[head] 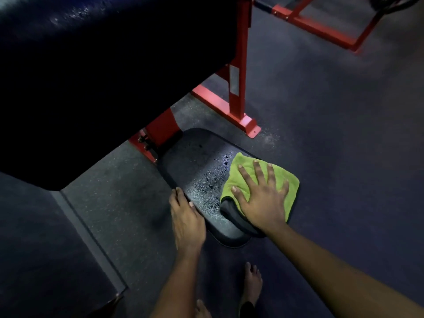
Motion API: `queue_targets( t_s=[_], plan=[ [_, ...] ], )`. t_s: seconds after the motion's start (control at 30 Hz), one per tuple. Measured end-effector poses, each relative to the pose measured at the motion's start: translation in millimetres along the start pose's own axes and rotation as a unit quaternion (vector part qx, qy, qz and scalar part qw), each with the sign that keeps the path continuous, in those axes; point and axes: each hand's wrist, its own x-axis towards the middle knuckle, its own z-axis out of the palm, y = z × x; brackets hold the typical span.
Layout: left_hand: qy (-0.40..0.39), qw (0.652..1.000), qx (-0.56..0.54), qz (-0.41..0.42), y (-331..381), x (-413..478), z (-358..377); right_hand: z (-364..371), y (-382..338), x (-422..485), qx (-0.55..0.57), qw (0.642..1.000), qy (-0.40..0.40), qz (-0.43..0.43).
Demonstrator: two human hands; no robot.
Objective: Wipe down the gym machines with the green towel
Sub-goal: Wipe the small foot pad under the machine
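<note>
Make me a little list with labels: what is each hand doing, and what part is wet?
towel: green, lying on the right side of the seat
right hand: fingers spread flat, pressing on the towel
left hand: holds the seat's left edge
seat: black pad, low beside the red frame
wet part: droplets on the seat, left of the towel
foot: bare, on the floor

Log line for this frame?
wiping seat pad | right hand: flat on green towel | left hand: holds pad edge | droplets: beside towel
</note>
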Motion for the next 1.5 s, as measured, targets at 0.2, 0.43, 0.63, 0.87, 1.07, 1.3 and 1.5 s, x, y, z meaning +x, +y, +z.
queue_targets(
  t_s=[0.2,0.43,0.63,0.87,1.07,1.3,1.5],
  plan=[
    [0.055,0.998,-0.024,0.001,1,6,5,-6,5,40,-0.015,1.0,-0.022,-0.016],
    [0.077,0.967,-0.151,-0.192,39,16,18,-1,8,20,0.043,0.998,0.031,0.042],
    [0.118,0.946,-0.178,-0.245,52,13,30,2,15,19,0.026,0.998,0.014,0.056],
    [0.136,0.942,-0.187,-0.243,43,13,38,-7,21,75,0.058,0.996,-0.018,0.069],
    [0.16,0.944,-0.179,-0.227,39,14,42,7,29,24,0.034,0.999,0.031,0.008],
    [0.111,0.925,-0.148,-0.332,57,2,35,-11,27,89,0.027,0.999,-0.033,0.026],
    [0.149,0.922,-0.177,-0.31,58,-2,37,-2,31,56,0.012,0.999,0.017,-0.038]
  ],
)
